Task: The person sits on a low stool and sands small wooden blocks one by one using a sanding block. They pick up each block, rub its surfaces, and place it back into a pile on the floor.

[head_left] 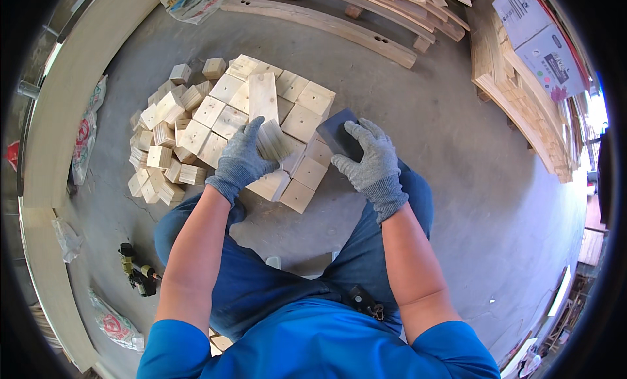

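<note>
You're sitting low over the concrete floor [424, 117], both hands in grey knit gloves, working at a pile of pale wooden blocks [222, 114]. Your left hand [243, 158] is wrapping its grip around one wooden block [272, 141], fingers curled over the top and pinching it on edge above the stacked pieces. Your right hand [369, 158] is clamping its grip on a dark grey sanding block [338, 133], fingers spread across its upper face, just beside the wooden block you're holding. The tidier squares are lying flat in rows right under your hands, with a longer plank piece [263, 97] resting on top of them, while smaller loose blocks are tumbling off to your left. A cordless power tool [136, 271] is lying on the floor by your left knee. Curved timber slats [366, 26] and a cardboard box [539, 39] are sitting well apart beyond the pile; what the box is holding, you can't tell.
</note>
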A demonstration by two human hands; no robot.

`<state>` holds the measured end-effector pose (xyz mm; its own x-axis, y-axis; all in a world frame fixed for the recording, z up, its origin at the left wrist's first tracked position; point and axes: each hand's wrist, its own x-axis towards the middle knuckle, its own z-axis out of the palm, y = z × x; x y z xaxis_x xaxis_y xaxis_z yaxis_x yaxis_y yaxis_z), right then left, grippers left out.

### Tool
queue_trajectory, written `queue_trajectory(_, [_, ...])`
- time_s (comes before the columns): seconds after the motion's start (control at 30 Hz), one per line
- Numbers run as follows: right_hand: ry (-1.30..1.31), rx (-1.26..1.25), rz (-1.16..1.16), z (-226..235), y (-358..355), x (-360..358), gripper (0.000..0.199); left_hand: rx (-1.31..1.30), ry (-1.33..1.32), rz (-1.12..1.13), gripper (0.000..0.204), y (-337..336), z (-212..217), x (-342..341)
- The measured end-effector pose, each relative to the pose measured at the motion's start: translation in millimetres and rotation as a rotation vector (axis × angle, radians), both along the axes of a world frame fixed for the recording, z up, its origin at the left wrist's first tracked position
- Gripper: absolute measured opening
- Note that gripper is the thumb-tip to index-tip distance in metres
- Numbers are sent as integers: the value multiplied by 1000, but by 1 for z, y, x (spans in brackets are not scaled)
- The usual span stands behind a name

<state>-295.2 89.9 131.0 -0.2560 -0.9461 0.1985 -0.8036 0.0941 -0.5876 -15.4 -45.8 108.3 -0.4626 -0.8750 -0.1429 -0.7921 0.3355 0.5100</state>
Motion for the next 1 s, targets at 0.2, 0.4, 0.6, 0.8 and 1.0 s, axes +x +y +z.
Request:
queue_trajectory(0.2, [-24,8,-4,7,1,1,71,-267,90,81,111,-16,-14,9])
queue_trajectory(0.4, [-20,-44,11,1,2,0,71,-431,187,48,105,-9,-43,15])
queue_trajectory(0.6, [-25,3,9,1,-1,-1,71,-491,181,-76,97,27,-44,12])
queue_trajectory(0.8, [16,42,3,4,-1,4,70,-468,51,-209,84,64,-48,16])
queue_trajectory(1.0, [21,66,24,0,0,5,70,-420,122,-159,92,73,-45,14])
